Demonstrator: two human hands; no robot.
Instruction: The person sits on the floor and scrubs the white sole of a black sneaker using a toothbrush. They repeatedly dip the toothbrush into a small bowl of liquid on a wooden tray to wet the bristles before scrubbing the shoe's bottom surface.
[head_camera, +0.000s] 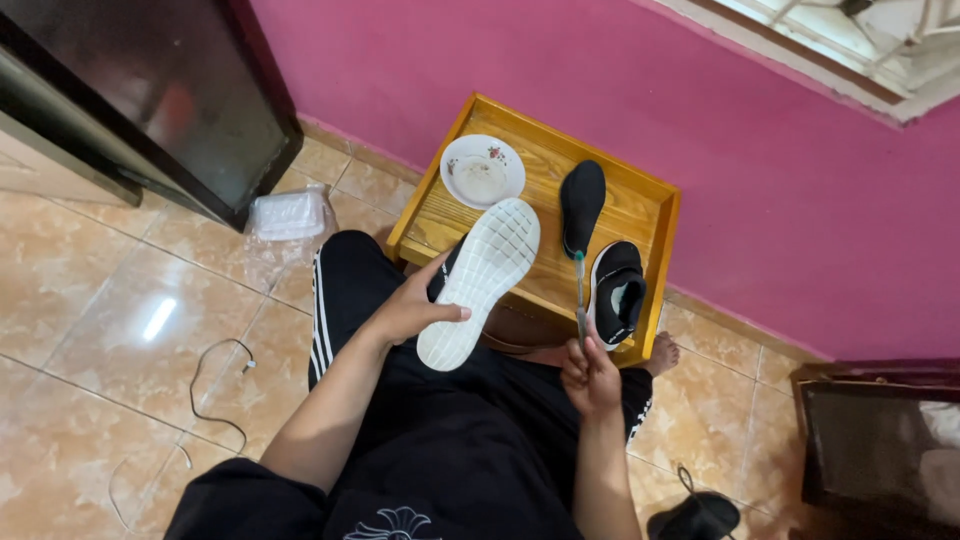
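Note:
My left hand grips a shoe turned sole up, its white ribbed sole facing the camera, held over my lap in front of a wooden tray table. My right hand pinches the handle of a thin brush that points up toward the table. On the table lie a black insole, a second black shoe with a white rim standing upright, and a white floral saucer.
Pink wall behind the table. A dark cabinet stands at upper left, a clear plastic container on the tiled floor beside it, a thin cable at left. Dark furniture is at lower right, a black object near my foot.

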